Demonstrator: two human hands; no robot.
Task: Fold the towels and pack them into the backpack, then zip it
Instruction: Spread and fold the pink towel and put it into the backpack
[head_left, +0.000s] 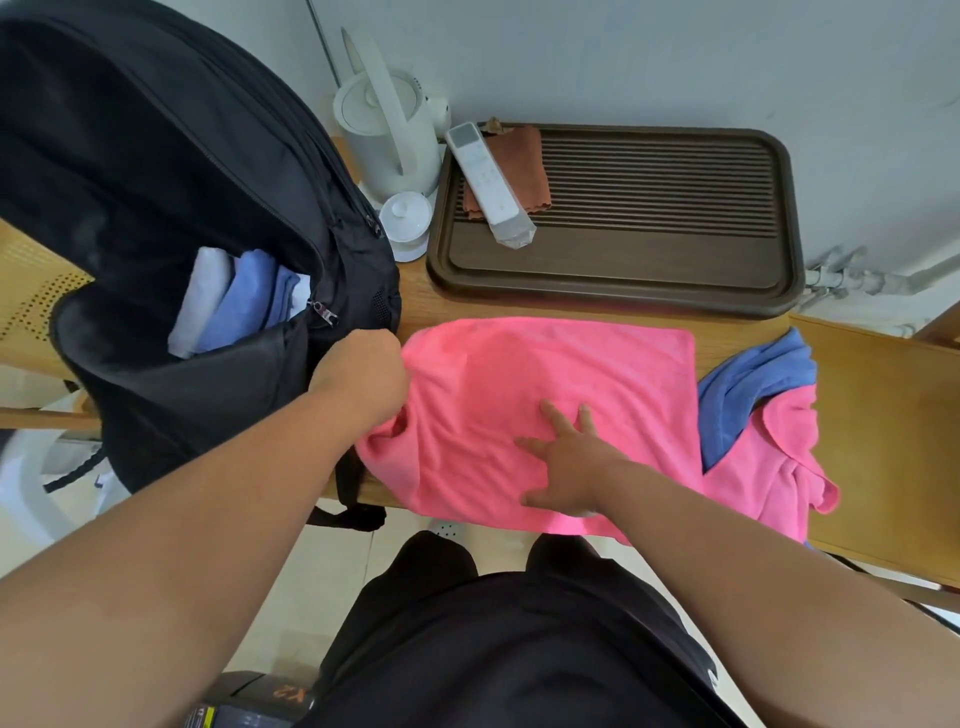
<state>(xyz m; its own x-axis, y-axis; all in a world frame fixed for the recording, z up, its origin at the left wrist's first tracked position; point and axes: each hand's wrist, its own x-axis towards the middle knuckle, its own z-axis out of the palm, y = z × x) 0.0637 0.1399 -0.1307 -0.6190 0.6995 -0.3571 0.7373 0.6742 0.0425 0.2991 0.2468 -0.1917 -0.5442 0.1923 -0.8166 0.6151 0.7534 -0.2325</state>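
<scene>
Some towels (234, 304) packed, backpack (156, 135) unzipped; your left grip (359, 375) clamps the pink towel (519, 364), right grip (566, 465) spread flat; heap (753, 395) remains.

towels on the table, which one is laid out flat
The pink towel in the middle, under the right hand, with the left hand gripping its edge. The blue towel and the other pink towel lie crumpled at the right.

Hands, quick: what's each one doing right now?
Left hand: closed, gripping the pink towel at its left edge.
Right hand: open, pressing flat on that towel.
</scene>
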